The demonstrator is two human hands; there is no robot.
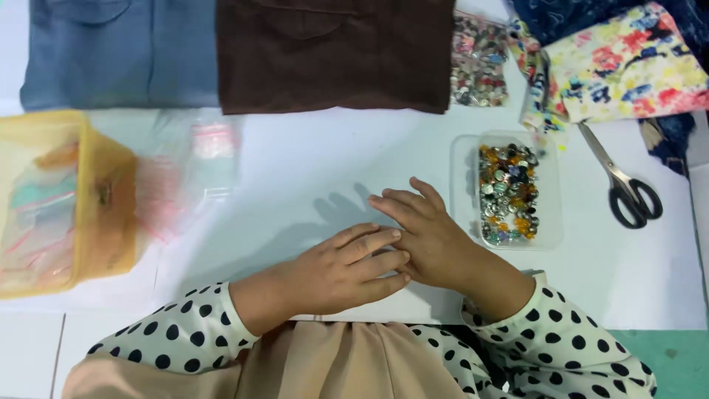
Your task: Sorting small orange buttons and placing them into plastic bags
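both hands resting flat and empty, left hand (347, 270) overlapping right hand (428, 240); risking a sleeve nudging the button tray (508, 191) just right, scattering buttons.

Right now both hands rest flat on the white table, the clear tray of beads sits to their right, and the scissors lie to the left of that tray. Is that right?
Not quite. In the head view the scissors lie to the right of the clear tray of beads, not its left. The rest holds: the left hand and right hand rest flat on the white table, with the tray to their right.
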